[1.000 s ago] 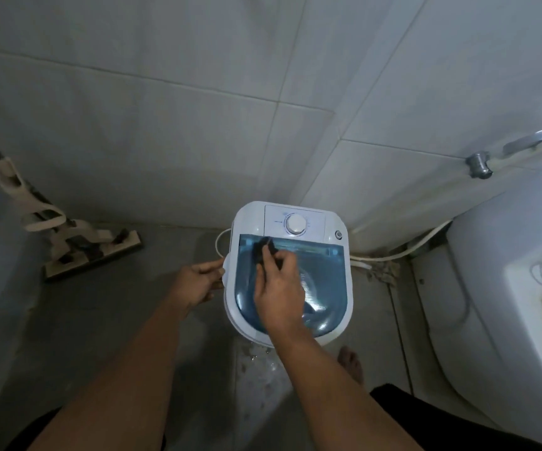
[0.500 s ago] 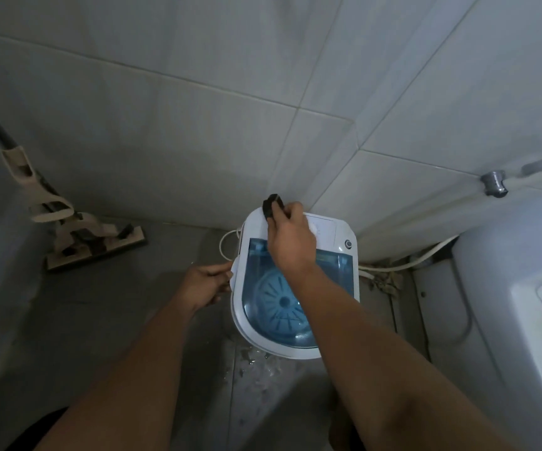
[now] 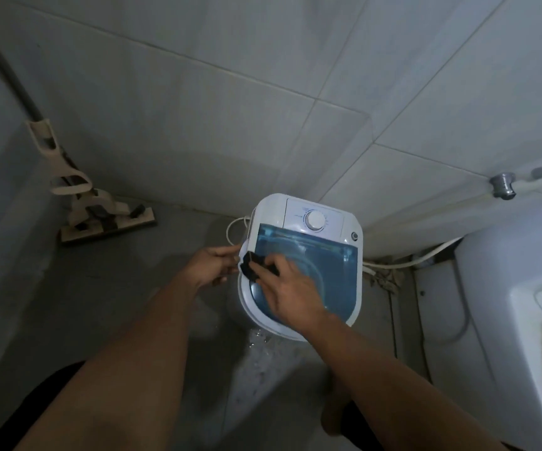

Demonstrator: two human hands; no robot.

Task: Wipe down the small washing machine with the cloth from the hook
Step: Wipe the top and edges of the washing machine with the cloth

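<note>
Dark cloth (image 3: 254, 267) gripped in right hand (image 3: 290, 292), shifted from control-panel end to left rim of washing machine (image 3: 347, 289); left hand (image 3: 212, 263) steadies side, grip unclear; top pass progressing

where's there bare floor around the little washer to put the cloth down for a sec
The widest bare floor lies left of the washing machine, between it and the mop head. Its right side is crowded: hoses and debris by the toilet. In front the floor looks wet, under both arms.
</note>
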